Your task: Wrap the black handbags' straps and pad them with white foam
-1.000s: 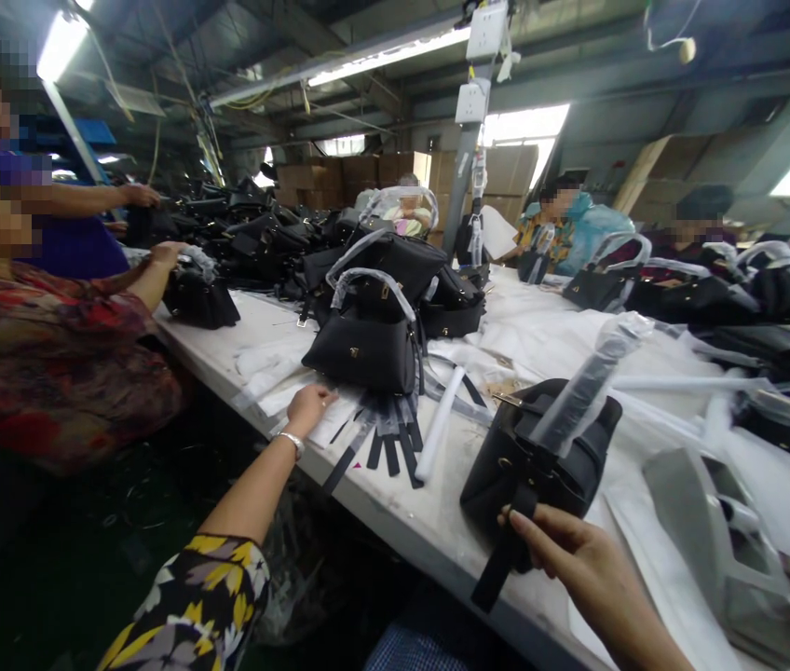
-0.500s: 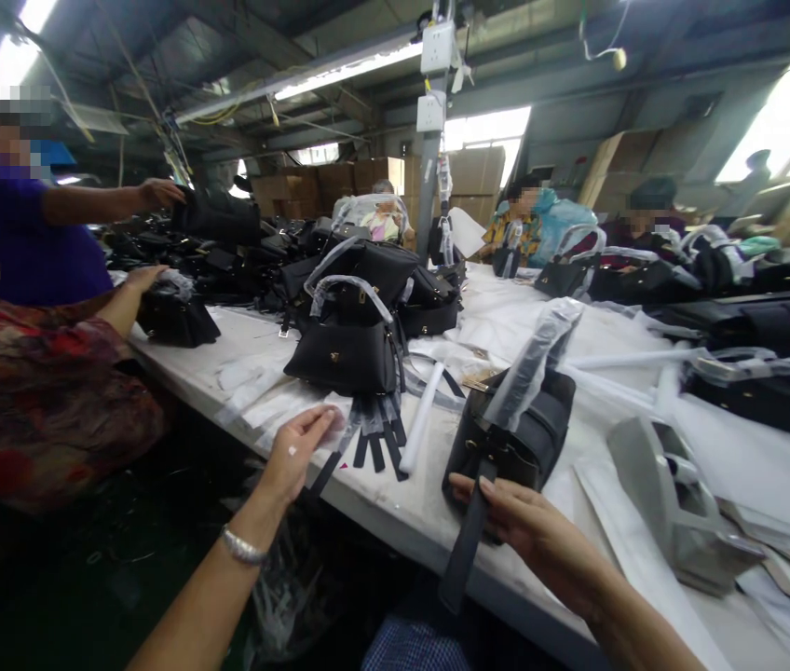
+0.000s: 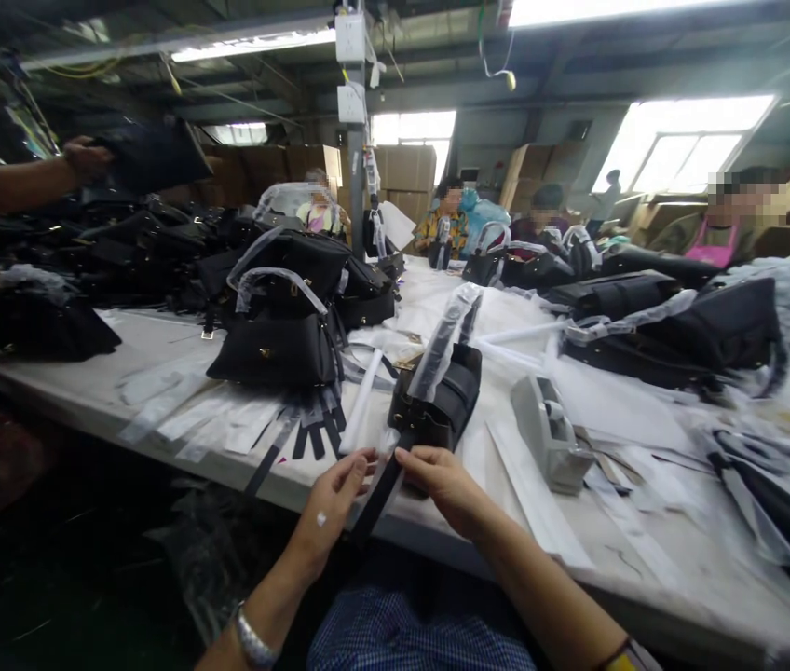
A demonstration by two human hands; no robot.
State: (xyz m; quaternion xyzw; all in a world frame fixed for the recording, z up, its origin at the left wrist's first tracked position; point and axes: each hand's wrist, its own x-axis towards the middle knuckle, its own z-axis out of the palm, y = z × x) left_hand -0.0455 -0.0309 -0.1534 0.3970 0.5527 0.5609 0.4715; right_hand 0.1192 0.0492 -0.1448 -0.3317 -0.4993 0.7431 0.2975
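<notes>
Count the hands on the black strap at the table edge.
2: the left hand holds the black strap from its left side, the right hand from its right, just below the small black bag. No other hand touches it.

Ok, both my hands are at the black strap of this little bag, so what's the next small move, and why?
Probably close the left hand on the strap, just below the right hand. The strap hangs loose from the bag over the edge of the table, and only the right hand seems to pinch it.
</notes>
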